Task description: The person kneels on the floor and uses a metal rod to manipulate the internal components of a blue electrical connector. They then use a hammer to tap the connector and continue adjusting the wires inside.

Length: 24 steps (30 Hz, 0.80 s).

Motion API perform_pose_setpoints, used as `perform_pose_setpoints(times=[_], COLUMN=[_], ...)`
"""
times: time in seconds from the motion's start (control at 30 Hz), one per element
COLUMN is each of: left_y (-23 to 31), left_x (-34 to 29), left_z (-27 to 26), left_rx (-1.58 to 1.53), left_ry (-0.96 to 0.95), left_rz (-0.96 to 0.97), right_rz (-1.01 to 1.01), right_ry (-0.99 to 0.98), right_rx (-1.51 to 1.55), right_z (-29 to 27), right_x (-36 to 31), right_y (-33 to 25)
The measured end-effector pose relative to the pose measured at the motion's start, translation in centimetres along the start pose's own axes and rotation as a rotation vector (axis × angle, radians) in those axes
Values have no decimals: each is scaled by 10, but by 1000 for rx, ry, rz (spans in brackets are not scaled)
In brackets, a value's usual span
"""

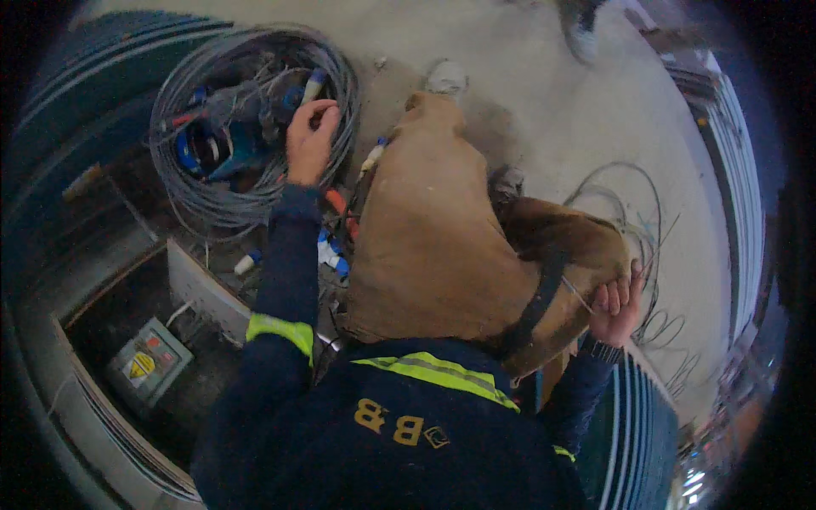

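Observation:
My left hand (309, 143) is over the right side of a coil of grey cable (183, 166). Its fingers are loosely curved, with a gap between thumb and fingertips and nothing visible in it. Just above the fingertips is a white and blue plug (314, 85). Inside the coil lies a blue-green power tool (225, 149), partly covered by cables. Beside my right knee, my right hand (615, 308) is closed around a thin pale wire (578, 294), whose end shows left of the fingers.
An open wooden box (208, 280) at lower left holds a grey electrical box (151, 361) with a yellow warning label. More blue and white connectors (333, 253) lie by my left forearm. Loose thin cable (654, 212) curls on the floor at right. Stacked panels (633, 433) stand at lower right. Another person's shoe (581, 42) is at the top.

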<state>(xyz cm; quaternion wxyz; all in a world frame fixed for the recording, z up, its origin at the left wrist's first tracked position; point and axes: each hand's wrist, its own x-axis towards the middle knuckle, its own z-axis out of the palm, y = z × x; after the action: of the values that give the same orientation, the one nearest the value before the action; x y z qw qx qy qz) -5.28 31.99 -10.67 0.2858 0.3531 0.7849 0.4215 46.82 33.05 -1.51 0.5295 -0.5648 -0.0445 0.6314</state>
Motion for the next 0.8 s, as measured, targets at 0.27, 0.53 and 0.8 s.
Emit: perform_pose_setpoints(times=[0.27, 0.53, 0.8], left_y=[-280, -296, -138], left_x=[3, -4, -97], left_z=[114, 104, -29], left_rx=[820, 362, -92], left_ry=[-392, -723, -640], left_rz=[-537, -664, -435], right_rz=[23, -23, -219], right_ry=[-184, -127, -76], right_rx=[-43, -156, -782], right_z=[-14, -3, 24], right_x=[13, 15, -4], right_y=[-13, -14, 7])
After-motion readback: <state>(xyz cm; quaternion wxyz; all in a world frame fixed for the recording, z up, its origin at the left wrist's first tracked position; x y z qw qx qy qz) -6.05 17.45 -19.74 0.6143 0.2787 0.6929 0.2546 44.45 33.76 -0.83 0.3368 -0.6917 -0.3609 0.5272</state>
